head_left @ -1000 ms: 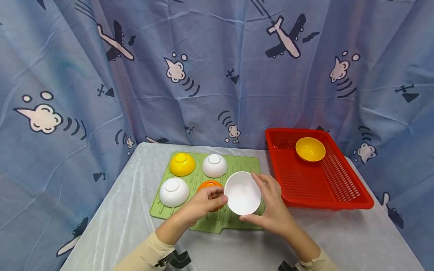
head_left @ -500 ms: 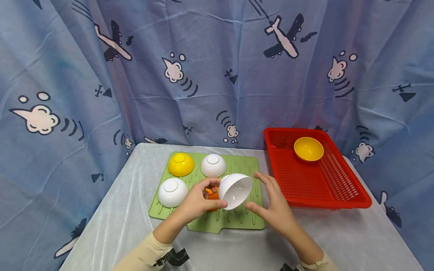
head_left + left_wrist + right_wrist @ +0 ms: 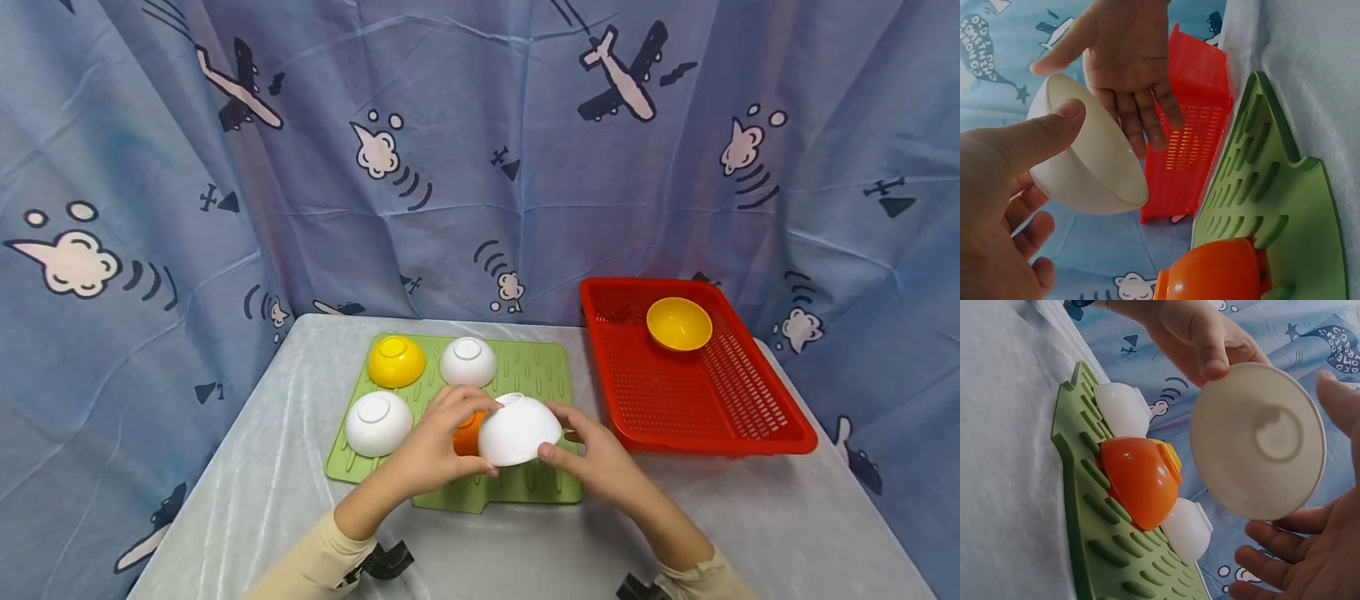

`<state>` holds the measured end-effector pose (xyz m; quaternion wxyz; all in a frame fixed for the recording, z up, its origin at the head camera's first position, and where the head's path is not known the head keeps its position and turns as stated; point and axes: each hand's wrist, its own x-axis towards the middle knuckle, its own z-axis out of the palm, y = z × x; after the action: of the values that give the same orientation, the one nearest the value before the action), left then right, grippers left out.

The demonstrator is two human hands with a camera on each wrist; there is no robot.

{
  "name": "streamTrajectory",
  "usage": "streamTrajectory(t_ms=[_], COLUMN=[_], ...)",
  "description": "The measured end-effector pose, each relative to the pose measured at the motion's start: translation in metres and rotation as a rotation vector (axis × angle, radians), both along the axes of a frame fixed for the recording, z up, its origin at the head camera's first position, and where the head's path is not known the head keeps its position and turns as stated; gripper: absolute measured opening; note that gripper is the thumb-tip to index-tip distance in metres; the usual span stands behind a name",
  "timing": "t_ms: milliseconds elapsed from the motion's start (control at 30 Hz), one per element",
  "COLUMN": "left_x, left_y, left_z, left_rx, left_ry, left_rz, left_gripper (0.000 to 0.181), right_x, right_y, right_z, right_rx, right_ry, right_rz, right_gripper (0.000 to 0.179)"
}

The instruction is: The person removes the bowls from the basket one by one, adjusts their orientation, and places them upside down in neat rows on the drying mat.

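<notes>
A white bowl (image 3: 519, 432) is held above the green drying mat (image 3: 528, 492), tilted with its foot upward in the head view. My left hand (image 3: 431, 442) grips it, the thumb on the rim (image 3: 1088, 119) and the fingers behind its outer wall. My right hand (image 3: 600, 454) spreads around the bowl's right side, its thumb overlapping the bowl in the head view. The right wrist view has these fingers (image 3: 1285, 540) loosely extended at the rim. An orange bowl (image 3: 1138, 481) sits upside down on the mat, partly hidden by the left hand in the head view.
On the mat, a yellow bowl (image 3: 395, 362), a white bowl (image 3: 468, 362) and another white bowl (image 3: 378, 424) lie upside down. A red basket (image 3: 626, 408) to the right holds an upright yellow bowl (image 3: 678, 324). A blue patterned curtain (image 3: 450, 183) hangs behind the table.
The white bowl has turned from facing the camera, through facing right, to foot upward. My right hand let go of the rim, then came back close to it.
</notes>
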<state>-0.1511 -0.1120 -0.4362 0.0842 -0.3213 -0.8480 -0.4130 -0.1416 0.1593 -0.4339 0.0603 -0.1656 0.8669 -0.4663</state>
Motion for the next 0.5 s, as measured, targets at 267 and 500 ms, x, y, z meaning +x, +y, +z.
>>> streamTrajectory(t_ms=[267,500], left_x=[-0.0023,-0.0061], left_y=[-0.0012,-0.0074], left_z=[0.0023,0.0061], left_rx=[0.048,0.086], left_ry=[-0.087,-0.412], left_rz=[0.055,0.123], left_gripper=[0.085,0.079], right_x=[-0.0042,-0.0038], right_y=[0.0073,0.0024], right_z=[-0.003,-0.0082], right_rx=[-0.059,-0.128], right_ry=[-0.044,0.038], right_rz=[0.02,-0.004], right_gripper=[0.07,0.079])
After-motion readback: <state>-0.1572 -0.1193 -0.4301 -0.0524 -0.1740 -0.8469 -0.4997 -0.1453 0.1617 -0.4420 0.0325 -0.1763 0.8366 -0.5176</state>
